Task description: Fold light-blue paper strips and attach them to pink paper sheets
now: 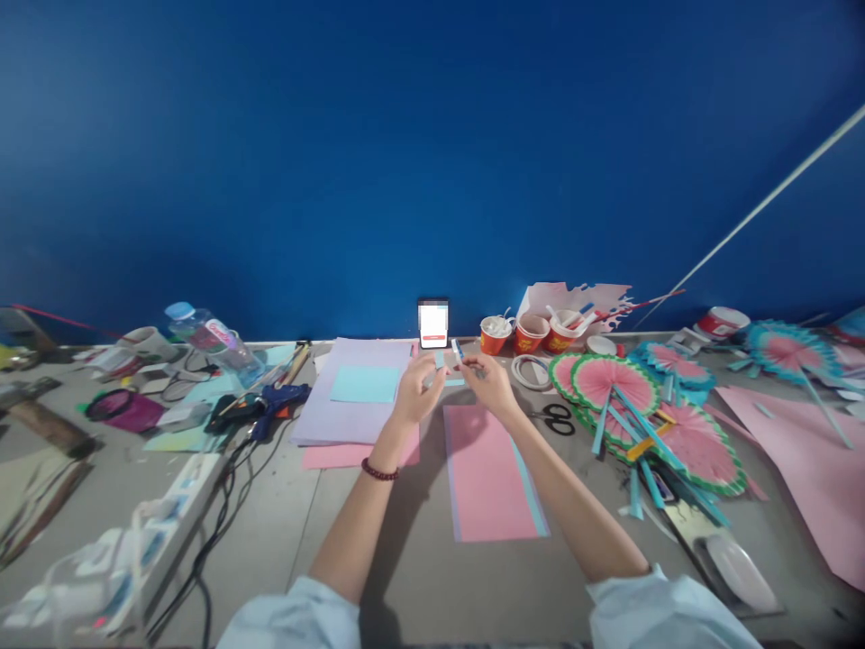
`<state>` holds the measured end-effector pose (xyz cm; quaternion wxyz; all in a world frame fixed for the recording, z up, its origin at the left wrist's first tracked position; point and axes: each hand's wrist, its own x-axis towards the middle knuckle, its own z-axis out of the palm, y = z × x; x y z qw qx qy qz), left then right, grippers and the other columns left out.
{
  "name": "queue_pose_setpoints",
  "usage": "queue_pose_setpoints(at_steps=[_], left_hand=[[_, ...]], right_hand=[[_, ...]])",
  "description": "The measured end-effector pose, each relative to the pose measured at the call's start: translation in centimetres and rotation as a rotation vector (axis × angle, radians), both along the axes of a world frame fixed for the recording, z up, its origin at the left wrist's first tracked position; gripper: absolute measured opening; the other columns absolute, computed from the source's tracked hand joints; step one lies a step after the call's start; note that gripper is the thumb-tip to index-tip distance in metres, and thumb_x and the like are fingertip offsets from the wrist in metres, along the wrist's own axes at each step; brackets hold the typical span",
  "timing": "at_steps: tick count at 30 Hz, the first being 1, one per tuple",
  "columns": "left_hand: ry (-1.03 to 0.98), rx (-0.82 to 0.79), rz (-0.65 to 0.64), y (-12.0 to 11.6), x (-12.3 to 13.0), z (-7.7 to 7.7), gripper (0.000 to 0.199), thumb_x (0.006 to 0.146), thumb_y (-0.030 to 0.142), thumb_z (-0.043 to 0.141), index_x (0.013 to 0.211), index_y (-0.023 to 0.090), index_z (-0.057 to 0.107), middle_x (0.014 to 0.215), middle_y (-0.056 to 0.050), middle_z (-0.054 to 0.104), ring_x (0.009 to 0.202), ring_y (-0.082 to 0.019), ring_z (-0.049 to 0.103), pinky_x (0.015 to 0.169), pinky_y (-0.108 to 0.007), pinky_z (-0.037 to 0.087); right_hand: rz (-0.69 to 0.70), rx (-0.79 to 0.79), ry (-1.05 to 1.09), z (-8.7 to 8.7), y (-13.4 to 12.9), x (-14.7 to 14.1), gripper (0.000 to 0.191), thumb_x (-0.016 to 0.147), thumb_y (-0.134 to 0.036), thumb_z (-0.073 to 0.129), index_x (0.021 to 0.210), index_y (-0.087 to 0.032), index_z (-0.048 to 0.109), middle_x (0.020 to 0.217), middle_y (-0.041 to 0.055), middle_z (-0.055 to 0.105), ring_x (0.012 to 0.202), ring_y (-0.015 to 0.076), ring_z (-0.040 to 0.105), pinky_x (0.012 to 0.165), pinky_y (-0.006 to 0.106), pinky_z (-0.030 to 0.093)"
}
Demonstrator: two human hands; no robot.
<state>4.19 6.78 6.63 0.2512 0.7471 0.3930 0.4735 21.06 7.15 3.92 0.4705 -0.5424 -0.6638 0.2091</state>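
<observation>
My left hand (417,388) is raised over the table in front of an upright phone (433,324). Its fingers are curled in, and a small pale blue piece (440,359) shows at their tips; whether they grip it is unclear. Close on the right, my right hand (487,382) pinches a small white-and-blue stick (458,349) too small to name surely. Below the hands lies a stack of pink paper (490,469) with lilac and light blue edges. Left of my left hand are lilac sheets (317,406) with a light blue sheet (365,384) on top.
Paper cups (531,333) with tools stand at the back right. Black-handled scissors (559,419) and watermelon-patterned paper fans (614,383) lie to the right. On the left are a glue gun (280,401), a water bottle (216,342), a power strip (168,532) and a hammer (50,419).
</observation>
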Motion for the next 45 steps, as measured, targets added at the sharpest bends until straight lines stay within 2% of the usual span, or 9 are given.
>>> queue_pose_setpoints(at_steps=[3, 6, 18, 21, 24, 28, 32, 38, 45], left_hand=[[0.132, 0.114, -0.087, -0.5, -0.1, 1.4, 0.026, 0.093, 0.027, 0.043, 0.085, 0.021, 0.068, 0.119, -0.006, 0.066, 0.118, -0.022, 0.054, 0.104, -0.041, 0.039], [0.183, 0.143, -0.149, -0.7, 0.1, 1.4, 0.024, 0.092, 0.022, 0.044, 0.090, 0.020, 0.068, 0.125, -0.007, 0.063, 0.120, -0.022, 0.054, 0.104, -0.041, 0.041], [0.178, 0.151, -0.105, -0.8, 0.5, 1.2, 0.026, 0.091, 0.025, 0.046, 0.079, 0.020, 0.067, 0.118, -0.008, 0.066, 0.113, -0.023, 0.057, 0.097, -0.040, 0.045], [0.173, 0.080, -0.084, -0.7, 0.3, 1.0, 0.029, 0.092, 0.028, 0.044, 0.077, 0.019, 0.066, 0.109, -0.009, 0.068, 0.107, -0.023, 0.059, 0.092, -0.037, 0.046], [0.259, -0.111, -0.141, -0.5, -0.1, 0.6, 0.032, 0.092, 0.033, 0.043, 0.072, 0.018, 0.064, 0.079, -0.005, 0.068, 0.077, -0.018, 0.062, 0.072, -0.029, 0.048], [0.358, -0.310, -0.185, 0.0, -0.8, 0.3, 0.035, 0.090, 0.037, 0.044, 0.070, 0.017, 0.064, 0.065, -0.002, 0.063, 0.059, -0.014, 0.056, 0.057, -0.025, 0.041], [0.278, -0.313, -0.134, 0.5, -2.0, 0.8, 0.035, 0.089, 0.039, 0.045, 0.077, 0.016, 0.068, 0.072, -0.004, 0.065, 0.067, -0.016, 0.058, 0.062, -0.025, 0.042], [0.212, -0.318, -0.108, 0.7, -2.7, 1.1, 0.035, 0.089, 0.041, 0.046, 0.078, 0.016, 0.067, 0.073, -0.004, 0.065, 0.064, -0.015, 0.057, 0.055, -0.023, 0.039], [0.034, -0.172, -0.174, -0.1, -1.0, 1.6, 0.032, 0.091, 0.036, 0.047, 0.077, 0.017, 0.069, 0.117, -0.012, 0.064, 0.106, -0.023, 0.060, 0.069, -0.026, 0.049]], right_hand=[[0.031, -0.087, 0.230, 0.8, -1.4, -0.1, 0.016, 0.081, -0.033, 0.057, 0.088, -0.020, 0.064, 0.083, 0.0054, 0.072, 0.081, 0.0206, 0.068, 0.075, 0.031, 0.049], [0.065, -0.141, 0.293, 1.2, -1.9, 0.0, 0.019, 0.080, -0.036, 0.058, 0.088, -0.020, 0.063, 0.079, 0.0042, 0.071, 0.075, 0.0194, 0.067, 0.071, 0.030, 0.049], [0.114, -0.141, 0.357, 0.3, -1.1, 0.4, 0.020, 0.081, -0.037, 0.055, 0.090, -0.019, 0.058, 0.070, 0.0025, 0.068, 0.070, 0.0184, 0.066, 0.072, 0.031, 0.049], [0.072, -0.162, 0.289, 0.2, -1.0, 0.8, 0.020, 0.082, -0.037, 0.052, 0.091, -0.020, 0.056, 0.069, 0.0019, 0.068, 0.065, 0.0177, 0.065, 0.069, 0.030, 0.050], [-0.027, -0.291, 0.095, 0.0, -0.7, 2.1, 0.018, 0.083, -0.034, 0.048, 0.091, -0.020, 0.057, 0.066, 0.0015, 0.067, 0.061, 0.0176, 0.064, 0.062, 0.028, 0.048], [0.030, -0.471, -0.021, -0.3, -0.3, 3.8, 0.009, 0.084, -0.027, 0.050, 0.083, -0.020, 0.055, 0.061, 0.0011, 0.069, 0.047, 0.0136, 0.058, 0.050, 0.023, 0.042], [0.132, -0.551, 0.004, -0.9, -0.2, 4.1, 0.009, 0.086, -0.028, 0.048, 0.082, -0.021, 0.053, 0.071, 0.0027, 0.073, 0.049, 0.0129, 0.060, 0.047, 0.022, 0.042], [0.213, -0.389, 0.347, -1.9, 0.6, 3.2, 0.021, 0.083, -0.041, 0.054, 0.081, -0.022, 0.047, 0.101, 0.0103, 0.073, 0.094, 0.0195, 0.067, 0.080, 0.034, 0.049], [0.346, -0.311, 0.501, -0.1, -0.3, 2.3, 0.033, 0.082, -0.053, 0.055, 0.089, -0.022, 0.046, 0.089, 0.0066, 0.073, 0.074, 0.0172, 0.068, 0.079, 0.036, 0.049]])
